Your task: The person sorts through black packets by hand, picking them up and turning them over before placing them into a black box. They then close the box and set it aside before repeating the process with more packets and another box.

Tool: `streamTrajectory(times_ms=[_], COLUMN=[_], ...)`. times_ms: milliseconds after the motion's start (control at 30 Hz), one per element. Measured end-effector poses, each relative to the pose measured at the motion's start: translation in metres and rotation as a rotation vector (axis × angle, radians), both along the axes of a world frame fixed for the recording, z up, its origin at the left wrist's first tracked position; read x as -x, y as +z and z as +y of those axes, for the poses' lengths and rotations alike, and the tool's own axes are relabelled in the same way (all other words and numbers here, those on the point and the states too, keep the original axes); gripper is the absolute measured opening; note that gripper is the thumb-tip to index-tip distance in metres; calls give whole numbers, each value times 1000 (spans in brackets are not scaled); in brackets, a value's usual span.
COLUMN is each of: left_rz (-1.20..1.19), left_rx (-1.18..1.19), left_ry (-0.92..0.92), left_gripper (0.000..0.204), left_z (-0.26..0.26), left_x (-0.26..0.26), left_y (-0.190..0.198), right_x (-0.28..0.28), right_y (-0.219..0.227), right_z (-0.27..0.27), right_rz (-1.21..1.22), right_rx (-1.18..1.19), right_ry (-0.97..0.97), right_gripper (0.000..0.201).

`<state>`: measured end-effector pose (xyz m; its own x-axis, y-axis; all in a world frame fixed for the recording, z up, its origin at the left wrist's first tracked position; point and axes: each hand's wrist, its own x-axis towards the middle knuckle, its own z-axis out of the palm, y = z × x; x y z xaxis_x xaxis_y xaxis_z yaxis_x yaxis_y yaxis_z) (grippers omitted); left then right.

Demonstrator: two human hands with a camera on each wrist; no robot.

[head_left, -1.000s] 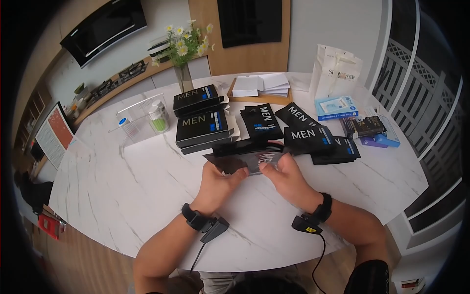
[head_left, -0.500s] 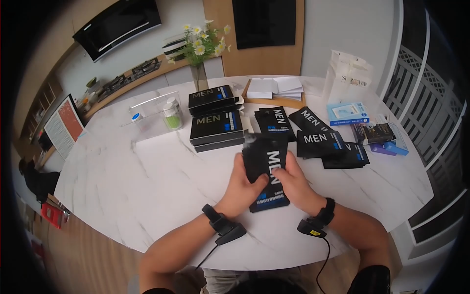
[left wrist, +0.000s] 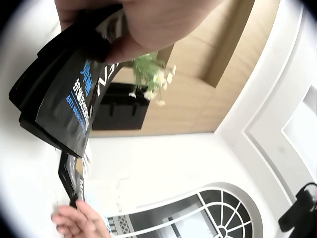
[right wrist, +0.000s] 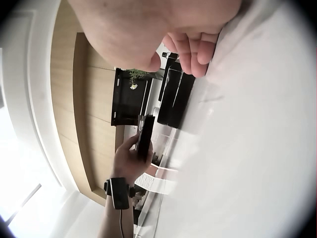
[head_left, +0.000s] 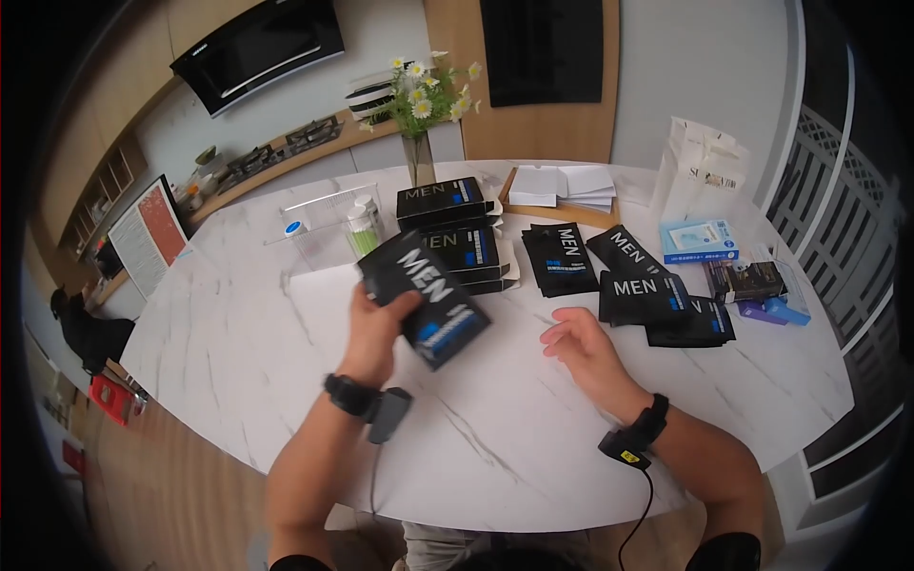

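Note:
My left hand (head_left: 369, 335) grips a stack of black sachets (head_left: 428, 295) printed MEN, tilted above the table left of centre, thumb on the printed face. In the left wrist view the layered edges of the sachets (left wrist: 62, 106) fan out slightly. My right hand (head_left: 592, 360) holds nothing; its fingers are loosely bent just over the tabletop, in front of more black MEN sachets (head_left: 643, 297). A black MEN box (head_left: 443, 198) rests behind another black MEN box (head_left: 481, 249), whose flap stands open; the held stack partly covers it.
A clear organizer (head_left: 328, 211) with bottles stands at the back left, near a flower vase (head_left: 419, 160). Behind lies a wooden tray (head_left: 609, 215) with white papers. On the right are a paper bag (head_left: 700, 176), a blue box (head_left: 700, 242) and other small boxes. The marble table (head_left: 238, 371) has a curved edge.
Both hands held the sachet stack and turned it upright. Now the right hand has let go and is apart from it, while the left has carried it leftward, tilted, toward the boxes.

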<state>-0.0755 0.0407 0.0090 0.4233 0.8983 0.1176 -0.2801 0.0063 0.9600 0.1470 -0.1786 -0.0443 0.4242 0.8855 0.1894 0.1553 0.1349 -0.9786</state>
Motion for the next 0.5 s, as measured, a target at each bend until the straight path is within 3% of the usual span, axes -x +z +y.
streamTrajectory(times_ms=[200,433,500], left_rz=[56,277,357], left_rx=[91,24,3], left_ry=[243,525,648], left_gripper=[37,36,36], left_z=[72,148,186], left_x=[84,89,87], left_y=[-26,-54,-82], right_x=[-1,-3,-2], right_y=[-15,-19,-17], right_z=[4,6,6], right_rz=[-147,-187,-186], right_rx=[-19,-7,-3], right_ry=[-22,-28,-25], right_gripper=[36,39,40])
